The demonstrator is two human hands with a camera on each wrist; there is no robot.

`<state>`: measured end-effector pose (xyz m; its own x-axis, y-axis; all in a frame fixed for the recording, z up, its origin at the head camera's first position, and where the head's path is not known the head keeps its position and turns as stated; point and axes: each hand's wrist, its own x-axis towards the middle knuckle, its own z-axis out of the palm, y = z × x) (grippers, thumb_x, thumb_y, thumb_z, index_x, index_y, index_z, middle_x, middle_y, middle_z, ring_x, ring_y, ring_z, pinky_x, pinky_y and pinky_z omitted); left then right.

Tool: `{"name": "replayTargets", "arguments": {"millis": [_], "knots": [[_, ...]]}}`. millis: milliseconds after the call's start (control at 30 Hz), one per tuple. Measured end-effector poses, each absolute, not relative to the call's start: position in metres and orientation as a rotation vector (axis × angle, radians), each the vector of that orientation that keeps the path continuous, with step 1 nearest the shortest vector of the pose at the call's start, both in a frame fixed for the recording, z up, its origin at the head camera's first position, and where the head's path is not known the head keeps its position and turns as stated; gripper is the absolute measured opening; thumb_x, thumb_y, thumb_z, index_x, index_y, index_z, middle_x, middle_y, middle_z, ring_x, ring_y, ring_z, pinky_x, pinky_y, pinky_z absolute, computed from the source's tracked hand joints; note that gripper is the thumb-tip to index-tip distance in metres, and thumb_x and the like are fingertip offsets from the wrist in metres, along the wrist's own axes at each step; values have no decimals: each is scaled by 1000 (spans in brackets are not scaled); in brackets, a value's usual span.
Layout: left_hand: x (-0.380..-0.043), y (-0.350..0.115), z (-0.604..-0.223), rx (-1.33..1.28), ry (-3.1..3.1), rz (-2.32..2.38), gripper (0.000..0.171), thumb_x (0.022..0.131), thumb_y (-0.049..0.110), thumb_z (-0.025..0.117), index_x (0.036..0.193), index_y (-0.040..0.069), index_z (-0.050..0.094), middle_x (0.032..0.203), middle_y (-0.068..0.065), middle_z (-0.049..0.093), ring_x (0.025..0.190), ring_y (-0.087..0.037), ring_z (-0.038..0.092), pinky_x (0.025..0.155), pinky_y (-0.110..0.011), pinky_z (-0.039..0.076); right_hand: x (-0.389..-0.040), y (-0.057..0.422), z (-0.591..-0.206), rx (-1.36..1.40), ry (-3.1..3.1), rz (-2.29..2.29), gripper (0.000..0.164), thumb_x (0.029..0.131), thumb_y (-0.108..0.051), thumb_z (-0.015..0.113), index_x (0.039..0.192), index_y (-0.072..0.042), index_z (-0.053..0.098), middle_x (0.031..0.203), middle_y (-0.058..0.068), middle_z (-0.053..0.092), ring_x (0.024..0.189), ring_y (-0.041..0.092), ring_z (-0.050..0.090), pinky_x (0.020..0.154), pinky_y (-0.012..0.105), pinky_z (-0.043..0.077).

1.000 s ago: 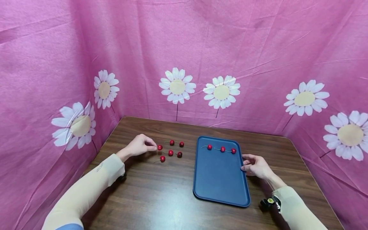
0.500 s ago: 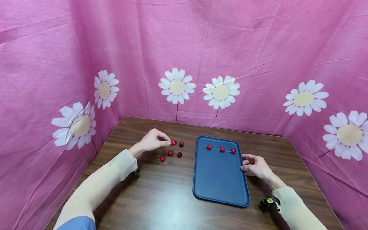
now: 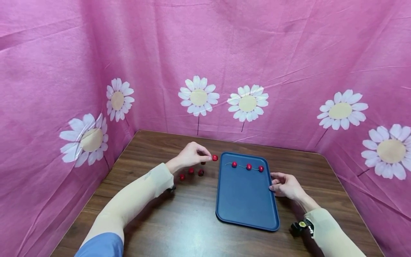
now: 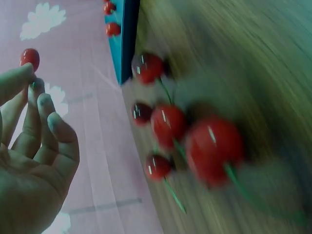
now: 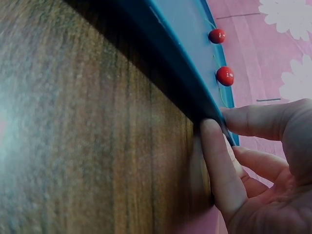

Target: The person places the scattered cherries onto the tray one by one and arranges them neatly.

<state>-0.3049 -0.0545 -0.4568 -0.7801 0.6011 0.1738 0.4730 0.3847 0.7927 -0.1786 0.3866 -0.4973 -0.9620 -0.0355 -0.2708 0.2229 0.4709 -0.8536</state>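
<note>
Between thumb and fingertips my left hand (image 3: 191,155) pinches a red cherry (image 3: 215,157), held up just left of the tray's far-left corner. The left wrist view shows that cherry (image 4: 30,58) at the fingertips, above the others. Several red and dark-red cherries with green stems lie on the table below the hand, such as a bright one (image 4: 214,151); in the head view the hand partly covers this group. My right hand (image 3: 287,186) holds the right rim of a blue rectangular tray (image 3: 247,200). On the tray's far end lie three cherries (image 3: 249,166) in a row.
The brown wooden table (image 3: 179,221) runs up to a pink curtain (image 3: 224,53) printed with white daisies, which encloses the back and both sides. The tray's raised rim stands right of the loose cherries.
My left hand has lifted a cherry from the left side of the group and carried it rightward over the others toward the tray. The right hand and tray have stayed in place.
</note>
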Motion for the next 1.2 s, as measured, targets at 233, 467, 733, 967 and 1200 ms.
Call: {"name": "replayTargets", "arguments": {"millis": [233, 467, 733, 967, 1200], "knots": [[-302, -19, -454, 1027, 2523, 1340, 11, 101, 24, 85, 106, 16, 91, 104, -1, 89, 81, -5, 65, 75, -23, 53, -179, 385, -498, 151, 2451, -1512, 72, 99, 5, 75, 161, 18, 42, 103, 6, 68, 82, 8, 74, 76, 34, 70], [-300, 16, -460, 1078, 2515, 1300, 9, 102, 26, 85, 104, 20, 91, 99, 4, 88, 83, -4, 66, 76, -22, 53, -180, 390, -500, 173, 2449, -1513, 72, 100, 4, 76, 162, 17, 41, 103, 5, 68, 80, 7, 74, 74, 33, 69], [-294, 52, -460, 1073, 2482, 1277, 12, 102, 28, 85, 105, 19, 91, 98, 3, 87, 76, -5, 66, 68, -20, 55, -179, 392, -498, 164, 2458, -1497, 73, 100, 3, 76, 162, 17, 41, 105, 7, 70, 81, 7, 74, 74, 32, 69], [-289, 79, -466, 1058, 2496, 1214, 12, 102, 29, 84, 107, 20, 92, 95, 6, 86, 78, -5, 63, 67, -19, 51, -180, 391, -499, 155, 2447, -1511, 74, 99, 4, 77, 162, 18, 40, 103, 6, 72, 80, 7, 74, 73, 32, 69], [-283, 104, -477, 1087, 2531, 1067, 12, 103, 30, 83, 105, 22, 92, 95, 10, 86, 78, 0, 63, 69, -16, 50, -181, 392, -499, 155, 2438, -1521, 75, 98, 3, 77, 162, 18, 40, 103, 5, 71, 80, 8, 74, 73, 33, 70]]}}
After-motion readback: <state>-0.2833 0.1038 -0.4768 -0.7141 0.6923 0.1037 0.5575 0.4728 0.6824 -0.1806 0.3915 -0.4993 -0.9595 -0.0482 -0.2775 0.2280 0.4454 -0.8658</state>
